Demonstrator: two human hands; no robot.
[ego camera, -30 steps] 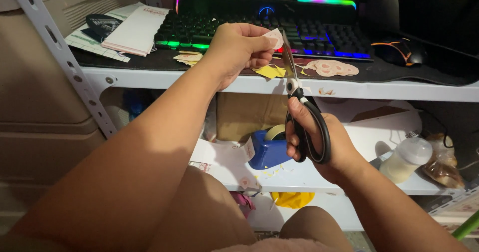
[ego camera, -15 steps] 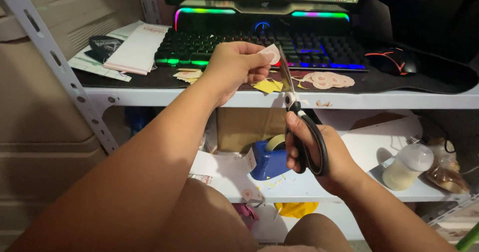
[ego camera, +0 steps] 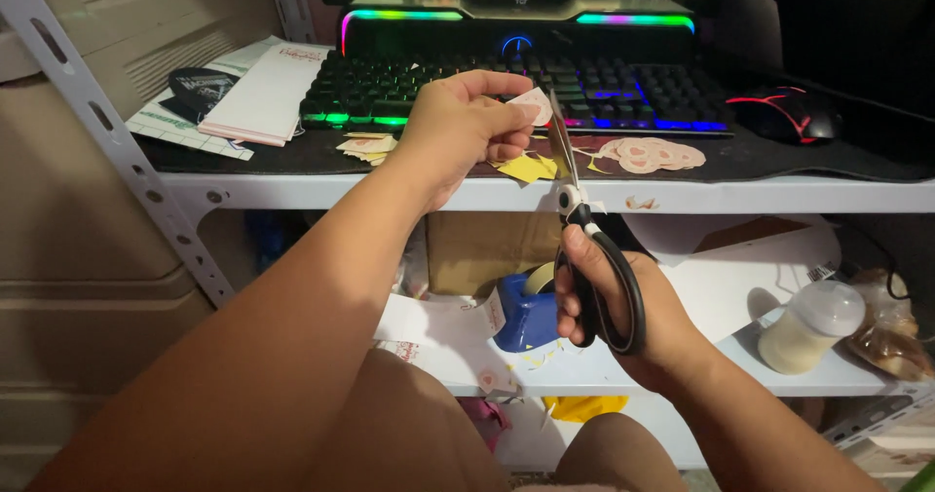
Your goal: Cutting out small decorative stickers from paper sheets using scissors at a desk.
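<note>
My left hand (ego camera: 458,127) pinches a small pinkish paper cut-out (ego camera: 534,107) above the desk's front edge. My right hand (ego camera: 623,312) grips the black handles of a pair of scissors (ego camera: 584,234), lower and to the right. The blades point up and reach the paper's right edge. Yellow paper scraps (ego camera: 526,168) lie on the desk just under the left hand. Several cut-out pink stickers (ego camera: 648,154) lie to the right of the blades.
A backlit keyboard (ego camera: 506,88) and a black mouse (ego camera: 784,114) sit on the dark desk mat. A white notepad (ego camera: 258,93) lies at the left. On the lower shelf stand a blue tape dispenser (ego camera: 524,312) and a white bottle (ego camera: 810,324). A metal upright (ego camera: 117,141) runs along the left.
Both hands with paper and scissors have stayed together while the view tilted up slightly; the scissors' blades now reach the paper's edge.
</note>
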